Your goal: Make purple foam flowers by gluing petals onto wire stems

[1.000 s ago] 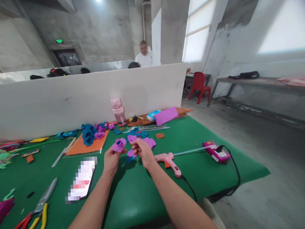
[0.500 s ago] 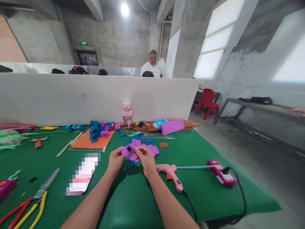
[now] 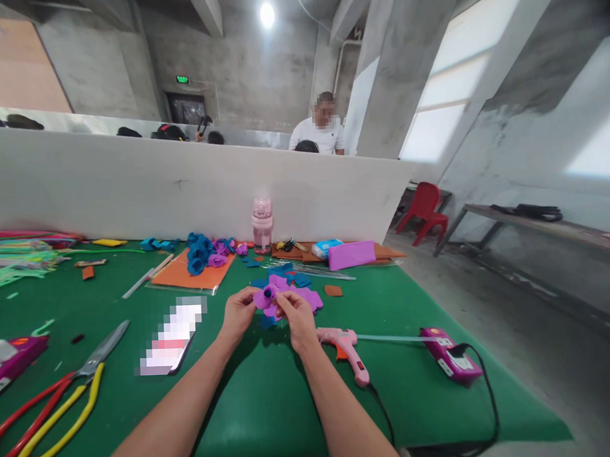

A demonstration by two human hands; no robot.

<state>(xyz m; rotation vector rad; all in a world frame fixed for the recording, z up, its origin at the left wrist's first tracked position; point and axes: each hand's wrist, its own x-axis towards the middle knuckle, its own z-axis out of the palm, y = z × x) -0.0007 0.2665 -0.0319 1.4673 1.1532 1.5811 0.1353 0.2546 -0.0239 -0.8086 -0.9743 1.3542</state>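
Between my two hands is a purple paper flower with a dark blue centre, held above the green table. My left hand pinches its left edge. On the other side, the fingertips of my right hand are closed on the flower's petals. Loose purple petals and blue paper pieces lie just behind the hands. A pink glue gun with a long clear glue stick rests right of my right wrist.
Large scissors with red and yellow handles and a phone lie at the left. Finished-looking blue flowers sit on orange sheets. A pink bottle stands by the white partition. The glue gun's cord runs near a purple power box.
The view has turned slightly left, so things appear shifted right. Both hands still hold the flower, with only slight finger movement. The person behind the partition has leaned a little.
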